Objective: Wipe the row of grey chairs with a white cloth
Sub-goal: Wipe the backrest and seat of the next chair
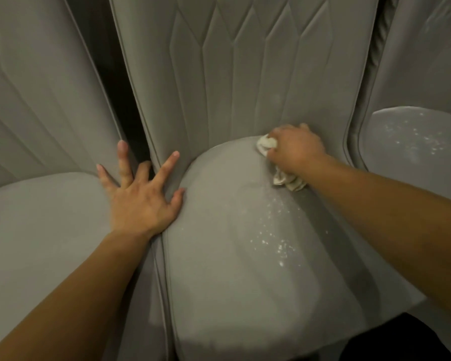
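While the right hand (294,149) clenches the crumpled white cloth (289,182) at the back edge of the middle grey upholstered chair (219,256), against its quilted backrest (245,74), the left hand (138,201) rests flat, fingers spread and holding nothing, on the seam beside the left grey chair (44,217). Scattered white specks (274,241) dot the middle seat's right side and the right grey chair (414,142), so I judge the job about halfway; the left seat looks clean.

The right hand (294,149) grips a crumpled white cloth (288,179) at the back edge of the middle chair's seat (219,256). The left hand (141,201) rests spread on that seat's left edge. White specks (274,241) dot the seat's right half.
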